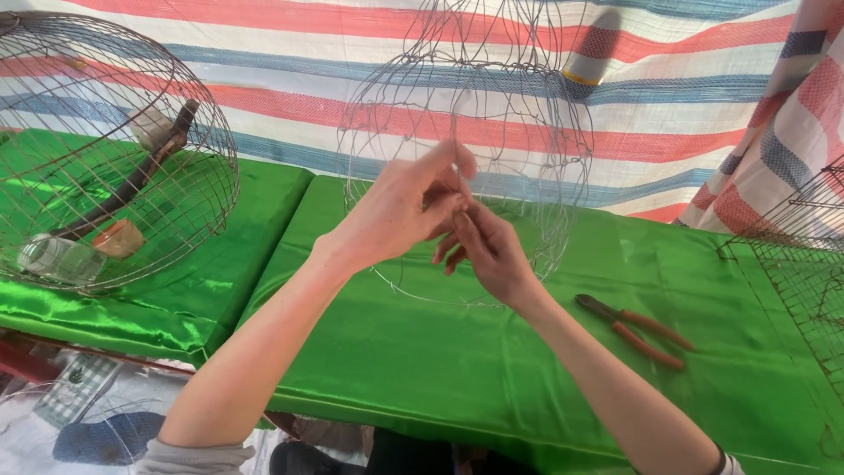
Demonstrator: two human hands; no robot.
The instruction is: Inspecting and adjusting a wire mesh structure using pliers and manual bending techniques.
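Both hands meet at the middle of the view, working on a half-built wire cage [466, 158] that stands on the green-covered counter [422, 369], its bare wire ribs rising and curving in above the hands. The left hand [400, 211] comes in from the lower left with the forearm angled up and the wrist bent; its thumb and forefinger are pinched narrowly on one thin upright wire of the cage. The right hand [488, 251] reaches in from the lower right, palm turned toward the other hand, its fingertips closed on the same wire just below the left pinch, the remaining fingers curled loosely underneath.

To do this kind of wire joining well, it seems wise to keep one hand steady as an anchor while the other bends or twists, holding the two pinch points close together so the thin wire does not kink between them. The springy ribs could slip or flick free if the hold slackens.

A pair of red-handled pliers [633, 330] lies on the counter, near the right forearm but apart from it. A finished round cage [105, 149] with a perch and small containers inside rests on the counter's left. Striped tarpaulin [686, 97] hangs behind.
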